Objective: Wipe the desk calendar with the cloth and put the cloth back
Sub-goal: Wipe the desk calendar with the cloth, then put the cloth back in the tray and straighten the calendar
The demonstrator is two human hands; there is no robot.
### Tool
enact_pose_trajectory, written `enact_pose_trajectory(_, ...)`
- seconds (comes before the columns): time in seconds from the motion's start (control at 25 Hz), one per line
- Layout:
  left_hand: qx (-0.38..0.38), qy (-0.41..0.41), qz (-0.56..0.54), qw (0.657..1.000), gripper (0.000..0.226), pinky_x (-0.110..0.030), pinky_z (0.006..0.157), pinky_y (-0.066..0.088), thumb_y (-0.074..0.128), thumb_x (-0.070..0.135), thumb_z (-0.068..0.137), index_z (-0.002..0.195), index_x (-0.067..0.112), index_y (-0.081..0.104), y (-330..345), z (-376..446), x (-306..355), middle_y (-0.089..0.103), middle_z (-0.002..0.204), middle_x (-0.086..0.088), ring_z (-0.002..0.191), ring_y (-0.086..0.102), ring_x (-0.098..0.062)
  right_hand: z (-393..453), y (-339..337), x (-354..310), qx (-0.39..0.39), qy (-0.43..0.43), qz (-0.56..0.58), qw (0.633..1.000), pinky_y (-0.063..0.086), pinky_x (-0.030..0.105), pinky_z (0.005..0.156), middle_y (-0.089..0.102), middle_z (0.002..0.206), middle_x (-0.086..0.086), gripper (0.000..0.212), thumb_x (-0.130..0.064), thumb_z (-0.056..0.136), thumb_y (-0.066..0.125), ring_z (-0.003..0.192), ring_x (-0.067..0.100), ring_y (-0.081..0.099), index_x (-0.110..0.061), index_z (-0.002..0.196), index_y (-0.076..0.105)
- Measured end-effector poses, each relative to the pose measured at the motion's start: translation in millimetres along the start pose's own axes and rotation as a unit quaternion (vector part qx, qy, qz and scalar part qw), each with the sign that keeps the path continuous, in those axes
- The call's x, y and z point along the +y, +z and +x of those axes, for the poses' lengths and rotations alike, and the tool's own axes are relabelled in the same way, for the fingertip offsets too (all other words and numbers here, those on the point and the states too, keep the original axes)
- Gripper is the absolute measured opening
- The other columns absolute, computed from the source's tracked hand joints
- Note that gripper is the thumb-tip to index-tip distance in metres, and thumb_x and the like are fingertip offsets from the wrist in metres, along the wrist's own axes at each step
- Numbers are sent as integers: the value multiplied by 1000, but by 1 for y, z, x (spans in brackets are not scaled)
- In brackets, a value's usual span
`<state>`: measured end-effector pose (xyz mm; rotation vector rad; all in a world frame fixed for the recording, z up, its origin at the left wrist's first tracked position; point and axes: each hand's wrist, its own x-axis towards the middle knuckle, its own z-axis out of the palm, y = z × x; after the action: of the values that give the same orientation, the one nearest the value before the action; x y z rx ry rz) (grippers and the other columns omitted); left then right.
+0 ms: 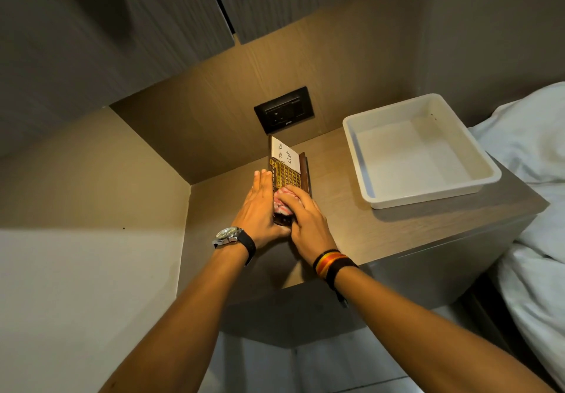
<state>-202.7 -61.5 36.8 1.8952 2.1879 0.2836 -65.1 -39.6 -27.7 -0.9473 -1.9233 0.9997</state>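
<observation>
Desk calendar [289, 175]: dark wooden frame with a gold date grid and a white card lettered "TO DO LIST" at its far end. It stands on edge on the wooden surface [351, 227], below the wall socket [284, 114], its near end hidden between the hands. Judged rigid and fairly light, apt to tip or slide when pushed; best steadied flat along its back and near end, keeping clear of the paper card, which looks loose and easily creased.

Cloth [286, 201]: red-and-white, soft, bunched into a pad against the lower face of the calendar.

Right hand [307, 224]: fingers curled over the cloth, pressing it to the calendar face.

Left hand [260, 209]: flat, fingers straight and together, laid against the calendar's left side as a brace; grips nothing visibly.

White tray [486, 160]: shallow, plastic, nothing in it, well to the right on the same surface; probably where the cloth goes back.

Bed [538, 178]: white bedding, far right.
</observation>
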Motion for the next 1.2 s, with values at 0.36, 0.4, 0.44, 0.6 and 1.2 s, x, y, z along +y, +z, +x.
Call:
enact_pose_trajectory(0.36, 7, -4, 37, 999, 147, -48, 128, 2, 86, 65, 60, 161, 9, -5, -1, 1, 4, -2, 171, -15, 157, -10, -28, -71, -30, 11, -42, 15, 107, 993, 39, 27, 118, 53, 144, -14, 57, 4, 95, 53, 137, -3, 45, -35, 136, 57)
enact_pose_trajectory(0.4, 1, -8, 47, 999, 151, -48, 128, 1, 89, 64, 57, 161, 9, -6, -2, 2, 4, -3, 171, -14, 157, -11, -27, -79, -40, 11, -35, 25, 124, 991, 41, 26, 116, 55, 141, -15, 57, 4, 95, 52, 135, -4, 47, -36, 136, 57)
enact_pose_trajectory(0.44, -1, -12, 58, 998, 154, -46, 127, -2, 90, 63, 55, 161, 11, -7, -3, 1, 5, -5, 172, -13, 157, -12, -26, -82, -53, 10, -21, 37, 139, 989, 44, 24, 112, 56, 140, -15, 59, 5, 95, 51, 134, -4, 48, -37, 136, 57)
enact_pose_trajectory(0.6, -12, -4, 78, 997, 161, -49, 126, -9, 82, 79, 47, 161, 15, -13, -15, -1, 13, -13, 171, -9, 156, -18, -24, -37, -132, 7, 88, 32, 86, 992, 45, 15, 99, 54, 141, -8, 60, 5, 94, 52, 128, 3, 49, -36, 139, 53)
enact_pose_trajectory(1.2, -17, -2, 26, 1000, 122, -46, 128, -7, 37, 90, 80, 161, 14, -15, 109, 36, 187, -24, 168, -8, 155, -23, -24, 99, -244, 127, -165, 36, -386, 907, 34, 41, 118, 42, 158, 11, 54, -16, 92, 68, 142, 34, 44, -19, 144, 54)
